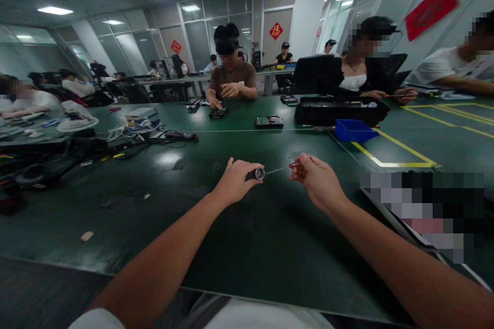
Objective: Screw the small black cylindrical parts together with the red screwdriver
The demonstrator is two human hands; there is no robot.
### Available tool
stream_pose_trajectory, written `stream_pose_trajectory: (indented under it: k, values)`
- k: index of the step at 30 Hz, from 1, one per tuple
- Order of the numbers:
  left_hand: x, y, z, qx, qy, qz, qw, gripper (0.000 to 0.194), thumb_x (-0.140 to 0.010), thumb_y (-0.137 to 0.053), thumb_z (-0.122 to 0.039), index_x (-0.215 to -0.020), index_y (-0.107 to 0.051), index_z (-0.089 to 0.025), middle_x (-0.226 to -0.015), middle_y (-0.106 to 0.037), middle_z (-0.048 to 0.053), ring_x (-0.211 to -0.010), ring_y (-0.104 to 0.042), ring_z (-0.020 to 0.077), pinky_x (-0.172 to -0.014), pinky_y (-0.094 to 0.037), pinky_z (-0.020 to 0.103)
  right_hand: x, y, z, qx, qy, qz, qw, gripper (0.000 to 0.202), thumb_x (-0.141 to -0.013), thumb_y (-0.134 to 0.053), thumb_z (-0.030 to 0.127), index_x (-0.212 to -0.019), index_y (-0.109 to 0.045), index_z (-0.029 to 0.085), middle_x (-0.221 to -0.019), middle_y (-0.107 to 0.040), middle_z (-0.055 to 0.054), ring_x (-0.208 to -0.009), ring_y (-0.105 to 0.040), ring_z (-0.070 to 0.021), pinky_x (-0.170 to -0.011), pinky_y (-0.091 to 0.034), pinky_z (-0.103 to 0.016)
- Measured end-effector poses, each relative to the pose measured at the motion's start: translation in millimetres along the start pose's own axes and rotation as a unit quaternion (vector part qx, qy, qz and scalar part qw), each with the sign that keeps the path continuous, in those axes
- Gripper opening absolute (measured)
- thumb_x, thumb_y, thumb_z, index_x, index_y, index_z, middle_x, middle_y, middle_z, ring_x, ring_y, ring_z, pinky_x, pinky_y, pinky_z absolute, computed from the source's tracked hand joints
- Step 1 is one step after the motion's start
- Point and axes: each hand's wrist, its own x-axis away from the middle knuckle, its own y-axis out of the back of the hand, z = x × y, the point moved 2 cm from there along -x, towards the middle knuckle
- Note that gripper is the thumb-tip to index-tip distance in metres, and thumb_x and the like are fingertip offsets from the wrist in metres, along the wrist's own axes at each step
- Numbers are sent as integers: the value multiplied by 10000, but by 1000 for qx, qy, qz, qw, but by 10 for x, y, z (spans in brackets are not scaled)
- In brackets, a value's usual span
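Above the green table, my left hand [236,181] is closed around a small dark cylindrical part [258,173] with a round, light-rimmed end. My right hand [314,177] pinches the reddish handle of a thin screwdriver-like tool [280,169]. Its slim metal shaft points left toward the round end of the part. Whether the tip touches the part is too small to tell. Both hands are raised over the middle of the table, a short distance apart.
The green table [154,236] holds a blue bin [353,130], a long black tray [341,112], a circuit-board device [269,122] and tangled cables [170,136] at left. A blurred rectangular object [428,216] lies at right. People sit across the table.
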Motion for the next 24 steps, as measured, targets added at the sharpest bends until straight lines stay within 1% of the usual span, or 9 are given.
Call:
stream_pose_trajectory:
  k: [2, 4, 7, 10, 16, 21, 24]
  values:
    - [-3, -29, 32, 7, 18, 7, 1000, 350, -898, -680, -315, -1245, -635, -318, -1261, -669, 25, -1224, -551, 260, -1180, -137, 665, 1, 7, -15, 31, 32, -18, 999, 235, -864, -661, 426, -784, -628, 208, -716, -643, -18, -604, -598, -156, -576, -545, -302]
    - [-2, -51, 42, 14, 22, 1, 1000, 346, -893, -686, -321, -1235, -637, -329, -1279, -666, 13, -1233, -547, 262, -1180, -142, 664, 20, 2, -25, 71, 69, -10, 995, 254, -881, -637, 459, -835, -636, 210, -767, -669, -29, -658, -632, -170, -620, -558, -321]
    - [5, -61, 28, 26, 27, -8, 999, 331, -892, -689, -344, -1219, -644, -341, -1300, -658, -2, -1230, -549, 261, -1179, -149, 662, 63, -10, -10, 141, 130, 8, 981, 287, -908, -599, 493, -920, -641, 209, -830, -697, -42, -723, -667, -189, -709, -567, -364]
    - [8, -63, 4, 31, 27, -4, 999, 319, -895, -685, -349, -1212, -649, -344, -1301, -657, -7, -1227, -550, 258, -1179, -150, 663, 112, -28, 32, 195, 163, 16, 967, 298, -928, -567, 495, -944, -632, 204, -832, -709, -51, -738, -679, -199, -741, -559, -385]
    - [2, -68, -6, 26, 35, -2, 999, 332, -894, -687, -352, -1223, -651, -332, -1311, -654, 8, -1230, -549, 261, -1181, -146, 658, 225, -88, 130, 254, 196, 10, 947, 298, -944, -536, 483, -952, -625, 199, -818, -724, -66, -752, -695, -217, -729, -547, -387]
    - [1, -71, -3, 39, 33, -5, 999, 352, -891, -691, -342, -1239, -640, -333, -1318, -651, 7, -1234, -550, 262, -1178, -146, 659, 241, -75, 145, 268, 177, -20, 947, 287, -956, -521, 462, -961, -622, 193, -830, -731, -74, -753, -697, -222, -740, -541, -398]
    - [3, -77, 0, 41, 38, 1, 998, 350, -893, -687, -349, -1239, -643, -327, -1314, -654, 15, -1228, -553, 267, -1178, -141, 659, 224, -68, 140, 270, 172, -16, 947, 287, -953, -529, 462, -958, -631, 193, -829, -728, -73, -752, -693, -223, -738, -541, -397]
